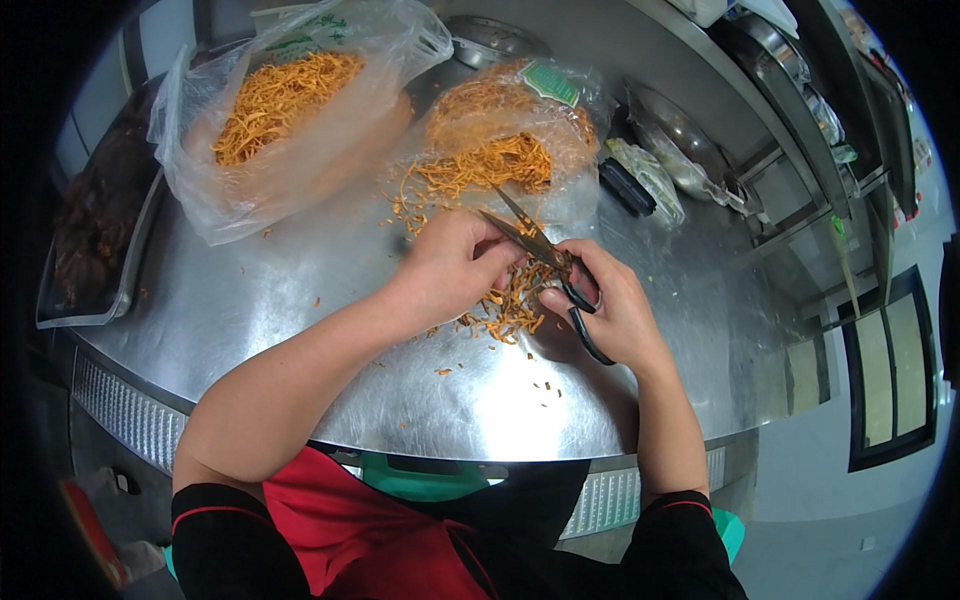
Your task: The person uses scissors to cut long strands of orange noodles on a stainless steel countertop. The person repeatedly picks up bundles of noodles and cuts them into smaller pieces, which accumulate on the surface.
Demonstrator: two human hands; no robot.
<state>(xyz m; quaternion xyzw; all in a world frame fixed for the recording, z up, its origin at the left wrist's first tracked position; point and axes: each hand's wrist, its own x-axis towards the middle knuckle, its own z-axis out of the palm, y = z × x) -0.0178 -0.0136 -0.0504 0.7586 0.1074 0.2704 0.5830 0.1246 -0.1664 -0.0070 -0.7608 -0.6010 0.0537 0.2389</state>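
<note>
My right hand [619,304] holds black-handled scissors [551,251], their blades parted and pointing up and left across the fingertips of my left hand [457,266]. The left thumb and fingers are pinched together; what they grip is mostly hidden, though thin orange strands show by the fingertips. Beneath both hands lies a loose pile of short orange-brown dried strands [510,315], perhaps dried mushrooms or flowers, on the steel table [360,405]. Just beyond the hands, an opened clear plastic bag [487,112] spills long orange strands [517,161].
A large plastic bag of orange strands [292,97] stands at the back left. A tray [135,259] with dark brown food is at far left. A metal bowl [487,41], a black object [626,187], a bagged green item [652,180] and a pan [667,127] lie behind.
</note>
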